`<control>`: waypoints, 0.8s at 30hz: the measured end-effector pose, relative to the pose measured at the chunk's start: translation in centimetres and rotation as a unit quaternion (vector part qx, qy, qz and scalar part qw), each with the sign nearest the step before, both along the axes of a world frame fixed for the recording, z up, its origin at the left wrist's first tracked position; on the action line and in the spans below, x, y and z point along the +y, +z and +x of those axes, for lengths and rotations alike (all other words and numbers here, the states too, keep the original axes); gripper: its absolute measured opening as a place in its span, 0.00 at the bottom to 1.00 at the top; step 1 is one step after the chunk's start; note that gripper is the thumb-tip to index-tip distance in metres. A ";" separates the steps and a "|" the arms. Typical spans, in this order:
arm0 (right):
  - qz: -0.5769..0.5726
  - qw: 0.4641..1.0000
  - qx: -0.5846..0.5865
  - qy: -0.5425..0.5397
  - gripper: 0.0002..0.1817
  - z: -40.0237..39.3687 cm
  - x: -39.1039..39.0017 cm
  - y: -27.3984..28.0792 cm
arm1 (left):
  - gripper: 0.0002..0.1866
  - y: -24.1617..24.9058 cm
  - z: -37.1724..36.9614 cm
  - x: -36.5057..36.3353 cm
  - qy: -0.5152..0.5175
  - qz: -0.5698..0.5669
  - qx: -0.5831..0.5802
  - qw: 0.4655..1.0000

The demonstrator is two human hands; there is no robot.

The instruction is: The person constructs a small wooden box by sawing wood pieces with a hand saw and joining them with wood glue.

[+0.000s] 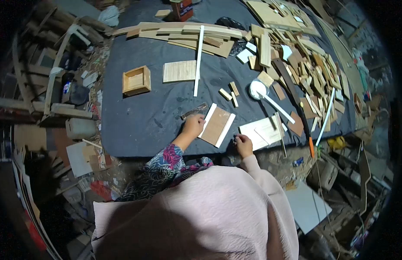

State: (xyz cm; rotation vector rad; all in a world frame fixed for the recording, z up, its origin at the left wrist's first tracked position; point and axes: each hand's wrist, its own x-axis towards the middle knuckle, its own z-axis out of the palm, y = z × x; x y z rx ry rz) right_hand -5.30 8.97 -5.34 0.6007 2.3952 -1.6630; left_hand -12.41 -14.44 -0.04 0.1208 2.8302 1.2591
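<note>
My left hand (193,125) is at the left edge of a small brown panel (216,125). White strips run along the panel's two long sides, and my curled fingers grip the left strip. Just beyond that hand lies a dark, rough stick (195,111). My right hand (243,145) is by the table's near edge, right of the panel and apart from it. Its fingers are drawn together; anything between them is too small to make out. Beside it lies a pale wooden board (261,132) with a thin strip on its right side.
A small open wooden box (137,81) and a slatted panel (179,71) lie farther back on the dark cloth (166,102). A tub of white paste (258,89) has a white stick across it. Wood offcuts (316,73) heap on the right, near an orange-handled saw (311,147).
</note>
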 end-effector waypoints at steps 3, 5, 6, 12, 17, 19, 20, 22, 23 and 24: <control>0.091 0.996 0.002 0.008 0.13 -0.6 -2.3 1.3 | 0.11 0.2 -1.2 0.8 0.004 0.073 -0.002 0.997; 0.088 0.996 -0.032 -0.001 0.13 -1.3 -3.6 4.5 | 0.12 0.1 -1.5 1.0 -0.034 0.045 -0.056 0.997; 0.078 0.995 -0.063 -0.001 0.14 -1.6 -4.0 5.6 | 0.12 0.4 -1.2 1.2 -0.039 0.051 -0.091 0.994; 0.116 0.991 -0.017 -0.066 0.14 -1.1 -3.2 4.7 | 0.18 -0.8 -2.3 1.0 -0.040 0.064 0.000 0.997; 0.133 0.990 -0.014 -0.050 0.15 -1.1 -3.6 3.6 | 0.24 -1.1 -3.2 1.1 -0.101 0.069 -0.033 0.992; 0.127 0.991 -0.010 -0.044 0.15 -1.1 -3.9 4.0 | 0.23 -1.6 -3.0 1.3 -0.112 0.049 -0.015 0.992; 0.144 0.989 -0.001 -0.034 0.16 -1.2 -3.9 4.1 | 0.23 -1.5 -3.0 1.4 -0.113 0.048 -0.016 0.992; 0.162 0.986 0.006 -0.025 0.16 -1.3 -3.9 3.9 | 0.24 -1.5 -2.8 1.6 -0.104 0.044 0.002 0.994; 0.158 0.986 0.032 -0.053 0.16 -1.5 -4.1 3.6 | 0.24 -1.5 -2.8 1.6 -0.105 0.046 0.000 0.993; 0.153 0.983 0.059 -0.081 0.16 -1.7 -4.3 3.3 | 0.24 -1.5 -2.7 1.6 -0.092 0.054 -0.008 0.994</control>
